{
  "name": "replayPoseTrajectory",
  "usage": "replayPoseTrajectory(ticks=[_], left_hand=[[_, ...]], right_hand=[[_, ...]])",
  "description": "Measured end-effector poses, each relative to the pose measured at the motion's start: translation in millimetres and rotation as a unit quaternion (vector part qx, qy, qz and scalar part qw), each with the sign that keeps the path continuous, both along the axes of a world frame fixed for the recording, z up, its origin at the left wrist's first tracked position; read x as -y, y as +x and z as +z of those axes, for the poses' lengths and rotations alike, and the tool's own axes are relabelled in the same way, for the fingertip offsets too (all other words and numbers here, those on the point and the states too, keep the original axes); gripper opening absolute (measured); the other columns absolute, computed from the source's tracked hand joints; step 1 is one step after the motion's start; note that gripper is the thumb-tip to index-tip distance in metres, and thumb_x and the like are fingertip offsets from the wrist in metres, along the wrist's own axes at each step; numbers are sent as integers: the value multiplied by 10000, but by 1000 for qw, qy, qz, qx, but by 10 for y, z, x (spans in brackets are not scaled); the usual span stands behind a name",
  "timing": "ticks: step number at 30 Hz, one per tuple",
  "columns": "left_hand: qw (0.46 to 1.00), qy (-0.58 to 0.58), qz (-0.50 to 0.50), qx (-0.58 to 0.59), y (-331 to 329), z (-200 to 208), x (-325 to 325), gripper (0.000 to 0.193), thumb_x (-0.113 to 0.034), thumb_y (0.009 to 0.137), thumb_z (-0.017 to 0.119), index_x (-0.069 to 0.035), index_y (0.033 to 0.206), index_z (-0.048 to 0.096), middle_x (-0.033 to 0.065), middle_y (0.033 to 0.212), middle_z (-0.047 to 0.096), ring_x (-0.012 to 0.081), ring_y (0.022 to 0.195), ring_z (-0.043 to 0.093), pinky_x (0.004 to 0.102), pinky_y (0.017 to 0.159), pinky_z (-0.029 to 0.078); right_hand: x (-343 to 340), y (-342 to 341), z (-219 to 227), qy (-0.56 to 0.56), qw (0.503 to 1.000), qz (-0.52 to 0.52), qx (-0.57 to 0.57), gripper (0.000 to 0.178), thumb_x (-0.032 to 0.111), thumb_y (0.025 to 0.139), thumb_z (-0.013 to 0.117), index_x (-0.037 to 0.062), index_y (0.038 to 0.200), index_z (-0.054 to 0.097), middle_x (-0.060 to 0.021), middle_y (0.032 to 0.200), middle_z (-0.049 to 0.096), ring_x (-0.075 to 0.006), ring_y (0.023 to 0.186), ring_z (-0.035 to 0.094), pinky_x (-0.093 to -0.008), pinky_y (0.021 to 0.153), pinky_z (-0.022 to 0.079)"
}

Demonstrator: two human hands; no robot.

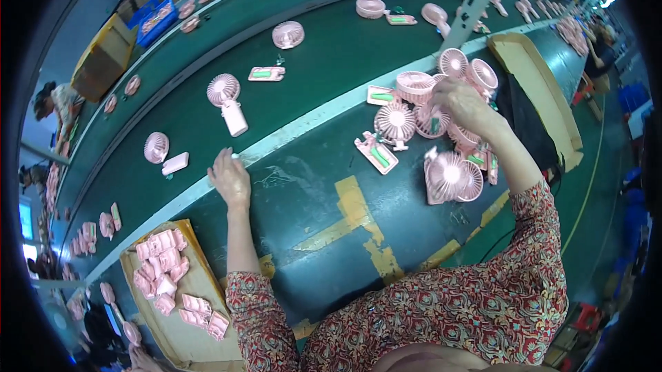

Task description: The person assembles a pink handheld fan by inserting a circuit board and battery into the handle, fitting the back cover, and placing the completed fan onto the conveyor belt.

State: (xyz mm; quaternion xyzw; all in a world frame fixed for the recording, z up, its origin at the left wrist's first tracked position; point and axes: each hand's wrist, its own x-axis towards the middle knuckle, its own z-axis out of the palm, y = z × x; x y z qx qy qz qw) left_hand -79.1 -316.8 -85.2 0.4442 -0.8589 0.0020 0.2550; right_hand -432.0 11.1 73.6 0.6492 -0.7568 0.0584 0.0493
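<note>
My left hand (229,179) hovers at the pale metal rail (269,148) of the conveyor with its fingers apart and nothing in them. A small white spot shows at one fingertip. Over on the right, my right hand (463,104) reaches into a cluster of pink handheld fan parts. Its fingers bend round a pink fan head (429,124), and the fingertips are partly hidden. Around it lie other round fan heads (396,122) and open handle halves with green cells inside (376,154). Closer to me, a fan head (449,176) rests among handle parts.
The green conveyor belt (324,62) carries spaced fan heads and handles (236,118). A cardboard tray (200,351) with pink handle shells stands at lower left; another cardboard tray (545,89) lies at right beside black cloth (520,120). A pale post (472,10) rises at the back. Other people work nearby.
</note>
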Motion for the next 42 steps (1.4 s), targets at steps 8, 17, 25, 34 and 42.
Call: replayPoseTrajectory(ticks=[8, 17, 25, 34, 42], left_hand=[[1000, 5, 2, 4, 96, 31, 15, 297, -126, 868, 495, -63, 1145, 583, 91, 1213, 554, 255, 1172, 481, 518, 1036, 278], [999, -1, -23, -25, -16, 12, -20, 285, -111, 847, 502, -53, 1112, 591, 96, 1197, 564, 252, 1162, 486, 504, 1032, 283], [999, 20, -33, -15, -60, 59, -27, 278, -96, 853, 491, -38, 1105, 592, 111, 1188, 562, 271, 1150, 491, 513, 1019, 283], [999, 18, -33, -17, 74, 54, 25, 279, -114, 866, 477, -30, 1102, 601, 112, 1190, 573, 264, 1159, 492, 489, 1033, 283], [928, 203, -69, -304, 441, -88, -116, 339, -187, 919, 505, 49, 1154, 565, 180, 1130, 605, 266, 1052, 560, 329, 942, 404]], right_hand=[[242, -445, -163, -155, 979, -95, -94, 258, -31, 718, 532, 8, 943, 653, -167, 1002, 612, -304, 1018, 563, -394, 890, 452], [2267, 80, -600, -11, 992, -18, 123, 428, 165, 778, 578, 58, 1193, 559, -164, 1211, 553, -314, 1169, 492, -402, 957, 426], [3410, 193, -1420, -96, 989, -105, 49, 421, 123, 795, 561, -38, 1175, 479, -239, 1195, 455, -334, 1012, 536, -399, 825, 488], [2572, 386, -656, -99, 850, -173, 487, 235, 123, 750, 587, 2, 938, 660, -157, 823, 673, -259, 783, 666, -339, 721, 533], [1099, 1601, -637, -24, 764, 92, 638, 236, 161, 818, 608, 25, 1005, 656, -28, 898, 681, -85, 850, 616, -246, 762, 481]])
